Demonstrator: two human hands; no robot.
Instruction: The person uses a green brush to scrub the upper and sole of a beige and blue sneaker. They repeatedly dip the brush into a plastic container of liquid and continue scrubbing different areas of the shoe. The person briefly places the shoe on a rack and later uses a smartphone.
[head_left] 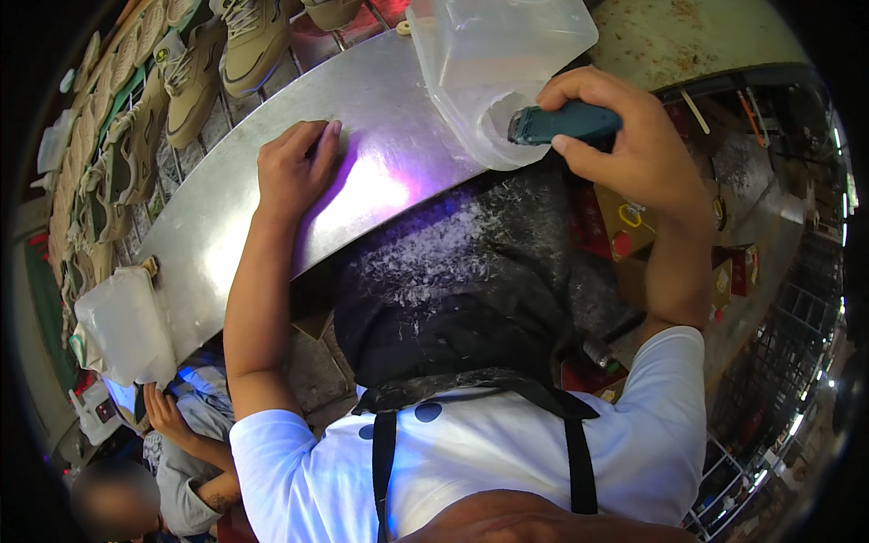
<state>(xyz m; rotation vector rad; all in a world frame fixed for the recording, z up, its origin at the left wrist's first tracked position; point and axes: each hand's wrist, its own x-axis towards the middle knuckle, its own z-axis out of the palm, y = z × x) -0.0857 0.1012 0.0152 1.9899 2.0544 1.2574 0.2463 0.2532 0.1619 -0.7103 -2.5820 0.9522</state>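
Observation:
My right hand (625, 131) grips a dark teal, block-shaped hand tool (575, 122), with fingers on top and thumb below. Its dark, narrow end points left into the round mouth of a cut-open translucent plastic jug (507, 59). Whether that end touches the jug's wall I cannot tell. The jug lies on the metal worktop (362, 100), its mouth at the near edge. On the worktop to the left rests my left hand (299, 163), fingers curled and thumb alongside. Nothing shows in it. White flecks cover the black apron (434, 253) on my lap.
Tan shoes (258, 45) and several soles stand on a rack beyond the worktop. A second translucent container (127, 326) sits at its left end. Another person's hand (163, 416) is close to that container. Boxes (638, 231) lie low on the right.

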